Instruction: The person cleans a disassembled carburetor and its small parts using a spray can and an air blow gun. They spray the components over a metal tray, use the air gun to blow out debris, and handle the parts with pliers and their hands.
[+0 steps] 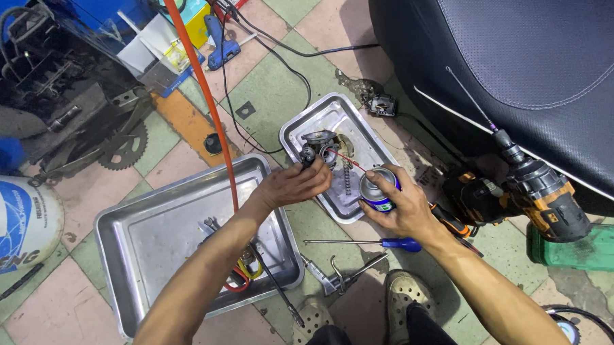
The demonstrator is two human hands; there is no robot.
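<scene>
My left hand (292, 184) grips a small grey metal engine part (318, 148) over a small steel tray (360, 126) on the tiled floor. My right hand (402, 206) is wrapped around a blue spray can (377, 188). A thin red straw runs from the can's nozzle up-left to the part. A small spring (347, 180) lies in the small tray beside the can.
A large steel tray (159, 225) holding pliers and tools sits at lower left. A blue-handled screwdriver (377, 243) and a wrench lie by my shoes. An orange-black power drill (532, 185) rests at right beside a dark scooter seat (520, 42). An orange hose (205, 94) crosses the floor.
</scene>
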